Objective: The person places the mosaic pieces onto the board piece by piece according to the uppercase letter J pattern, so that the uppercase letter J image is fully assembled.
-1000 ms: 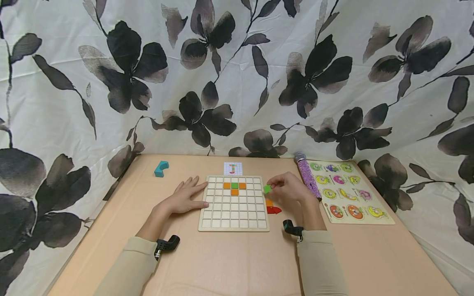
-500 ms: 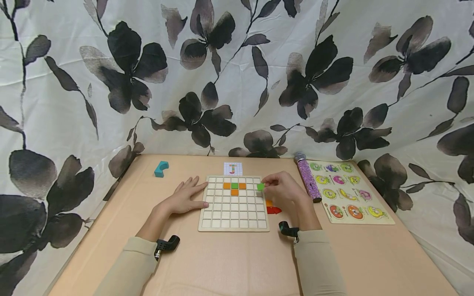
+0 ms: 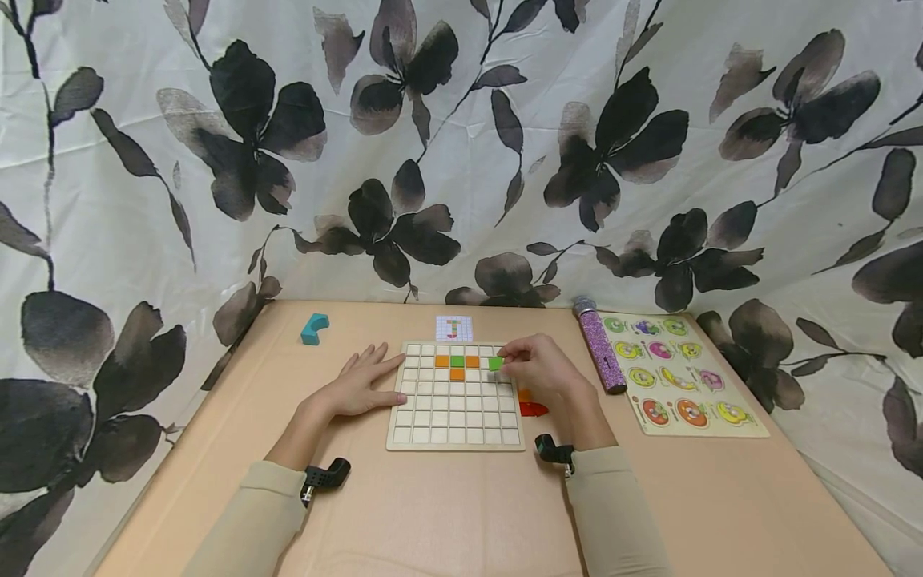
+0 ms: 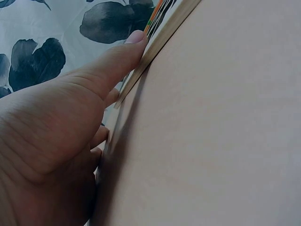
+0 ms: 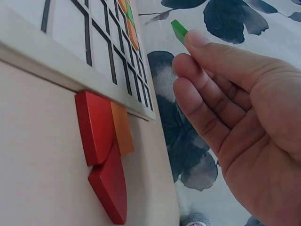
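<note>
A white grid board point(image 3: 454, 417) lies on the table, with orange and green square tiles forming a T shape near its far edge. My left hand point(image 3: 360, 383) rests at the board's left side with fingers spread and relaxed, its thumb point(image 4: 127, 49) on the board's rim. Between thumb and fingertips my right hand point(image 3: 544, 369) pinches a green tile point(image 3: 495, 364), held above the board's upper right part. Below it in the right wrist view, two red pieces point(image 5: 96, 127) and an orange piece point(image 5: 122, 129) lie against the board's edge.
Behind the board lies a small card point(image 3: 453, 328) with a coloured J pattern. A teal arch-shaped block point(image 3: 314, 328) is at the back left. To the right are a purple glittery microphone point(image 3: 602, 344) and a fruit picture board point(image 3: 692, 401). A floral curtain point(image 3: 505, 160) hangs behind.
My right hand has moved left, carrying the green tile from beside the board's right edge to over its right columns. My left hand has stayed in place.
</note>
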